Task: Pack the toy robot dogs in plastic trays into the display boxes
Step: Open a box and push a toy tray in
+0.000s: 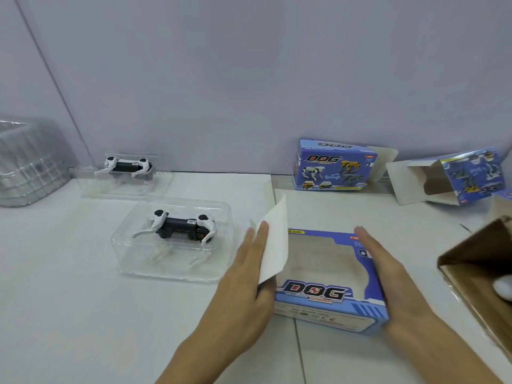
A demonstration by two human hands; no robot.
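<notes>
A blue "DOG" display box (327, 295) with a clear window lies flat on the white table in front of me. Its white end flap (274, 245) stands open on the left. My left hand (246, 275) lies flat against that flap and the box's left end, fingers straight. My right hand (388, 275) presses flat against the box's right side. Left of the box, a black-and-white toy robot dog (182, 224) sits in a clear plastic tray (133, 250). A second dog (127, 166) in its tray (91, 187) stands farther back by the wall.
A closed blue box (332, 164) stands against the wall. An open blue box (454, 178) lies at the right rear. A brown cardboard carton (482, 275) sits at the right edge. A stack of clear trays (27, 162) is at far left.
</notes>
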